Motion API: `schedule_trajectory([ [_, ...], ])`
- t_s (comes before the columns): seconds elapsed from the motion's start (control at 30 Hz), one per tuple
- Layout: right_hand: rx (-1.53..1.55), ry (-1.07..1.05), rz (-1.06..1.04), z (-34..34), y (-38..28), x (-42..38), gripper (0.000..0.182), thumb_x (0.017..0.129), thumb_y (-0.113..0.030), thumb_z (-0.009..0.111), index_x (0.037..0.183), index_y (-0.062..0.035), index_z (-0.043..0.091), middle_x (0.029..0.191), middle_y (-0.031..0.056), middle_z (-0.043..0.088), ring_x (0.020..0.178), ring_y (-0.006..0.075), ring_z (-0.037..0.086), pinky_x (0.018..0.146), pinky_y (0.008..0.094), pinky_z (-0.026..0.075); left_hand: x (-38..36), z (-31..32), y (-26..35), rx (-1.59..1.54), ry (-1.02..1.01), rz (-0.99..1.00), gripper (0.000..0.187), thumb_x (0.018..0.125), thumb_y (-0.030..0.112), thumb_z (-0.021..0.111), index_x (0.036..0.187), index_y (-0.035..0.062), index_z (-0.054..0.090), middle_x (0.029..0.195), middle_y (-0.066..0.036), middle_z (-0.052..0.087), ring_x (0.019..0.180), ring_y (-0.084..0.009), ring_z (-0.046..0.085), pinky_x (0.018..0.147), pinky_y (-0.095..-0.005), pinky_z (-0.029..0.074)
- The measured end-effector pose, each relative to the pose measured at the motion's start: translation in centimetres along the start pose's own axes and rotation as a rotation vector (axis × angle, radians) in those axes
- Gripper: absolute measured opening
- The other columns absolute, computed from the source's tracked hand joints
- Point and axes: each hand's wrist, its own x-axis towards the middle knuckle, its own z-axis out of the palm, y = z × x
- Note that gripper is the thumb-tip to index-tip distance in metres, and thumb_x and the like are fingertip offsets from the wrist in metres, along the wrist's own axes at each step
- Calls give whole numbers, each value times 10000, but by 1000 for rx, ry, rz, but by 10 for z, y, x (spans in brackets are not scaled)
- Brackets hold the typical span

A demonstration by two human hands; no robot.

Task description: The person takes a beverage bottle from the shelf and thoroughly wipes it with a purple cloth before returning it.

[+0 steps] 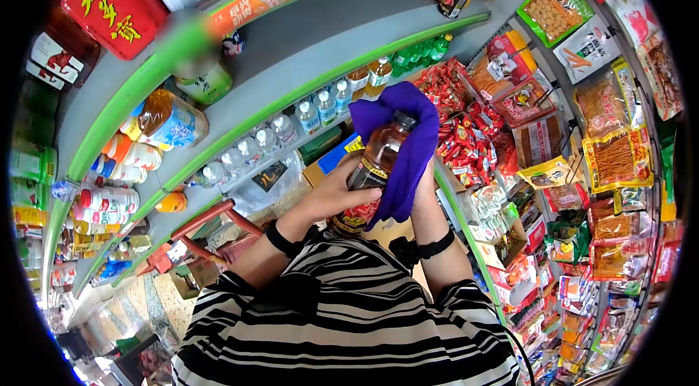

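Bottle (384,149), dark with a black cap: where is it?

Centre of the frame, above the striped shirt (346,313), tilted, its cap towards the top.

And the fingers?

The left hand (348,189) is closed round its side, thumb across the label. The right hand (424,186) is at the purple cloth (419,131), which loops round the cap end; cloth hides its fingers, so I can't tell how they are set.

What stands around?

Clear bottles (266,140) line a shelf left of the cloth, behind a green shelf edge (291,100). Red packets (470,142) are heaped just right of it. Snack bags (617,160) fill the right side, and a reddish-brown frame (205,224) stands lower left, near the left forearm.
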Motion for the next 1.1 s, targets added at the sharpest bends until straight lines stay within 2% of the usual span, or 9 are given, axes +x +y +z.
schedule_trajectory([
  [0.1, -95, -7, -37, 6, 1, -1, 451, 960, -253, 489, 1329, -15, 388, 1187, 92, 521, 1076, 180, 511, 923, 301, 424, -1, -2, 14, -460, -40, -198, 621, 806, 290, 686, 1308, 27, 432, 1135, -95, 568, 1056, -178, 529, 943, -320, 404],
  [0.3, -538, -157, -158, 18, -24, -36, 445, 970, -311, 443, 1271, 17, 446, 1215, 110, 501, 1106, 219, 477, 970, 312, 373, -3, 8, 25, -576, 22, -176, 581, 869, 238, 623, 1343, 28, 361, 1185, -69, 545, 1051, -143, 521, 916, -301, 419],
  [0.47, -770, -264, -437, 14, -69, -51, 294, 887, -169, 538, 1107, 24, 565, 1085, 165, 593, 1035, 279, 561, 914, 337, 423, -21, 23, 32, -705, 147, -218, 656, 853, 252, 652, 1361, 6, 318, 1241, -87, 517, 1095, -165, 521, 951, -313, 405],
  [0.57, -1014, -141, -588, -4, -113, -76, 185, 843, -81, 563, 983, 33, 603, 985, 139, 629, 968, 239, 599, 860, 333, 456, -30, 25, 33, -587, 100, -60, 705, 828, 267, 680, 1364, 0, 309, 1241, -89, 514, 1105, -168, 511, 955, -321, 401],
  [0.67, -701, -187, -753, -6, -162, -116, 142, 822, 0, 561, 947, 21, 623, 970, 113, 633, 952, 213, 597, 846, 320, 458, -44, 37, 39, -538, 190, -78, 739, 802, 296, 703, 1356, -5, 318, 1234, -88, 514, 1099, -165, 505, 953, -323, 399],
  [0.77, -159, -624, -766, 11, -204, -173, 333, 879, -223, 524, 1047, 57, 588, 986, 184, 618, 981, 300, 582, 879, 393, 442, -57, 49, 43, -497, 268, -162, 737, 796, 318, 707, 1345, -6, 337, 1231, -86, 514, 1081, -163, 508, 938, -314, 403],
  [0.87, 34, -957, -888, 27, -236, -202, 400, 943, -405, 461, 1011, -39, 609, 792, 145, 639, 850, 328, 622, 789, 506, 460, -72, 57, 45, -448, 301, -245, 727, 792, 336, 705, 1332, -8, 362, 1231, -86, 517, 1087, -164, 503, 940, -313, 396],
  [0.97, 136, -1213, -931, 25, -257, -229, 402, 943, -401, 459, 1015, -34, 607, 807, 146, 637, 863, 324, 618, 803, 500, 453, -82, 72, 49, -414, 330, -172, 699, 802, 314, 689, 1329, -10, 364, 1234, -88, 519, 1102, -170, 498, 958, -324, 384],
  [1.1, 228, -1319, -957, 13, -258, -250, 404, 943, -395, 457, 1022, -27, 605, 828, 148, 635, 881, 317, 612, 821, 491, 444, -97, 82, 43, -384, 315, -134, 672, 815, 290, 673, 1332, -7, 363, 1239, -88, 518, 1112, -175, 495, 970, -333, 378],
])
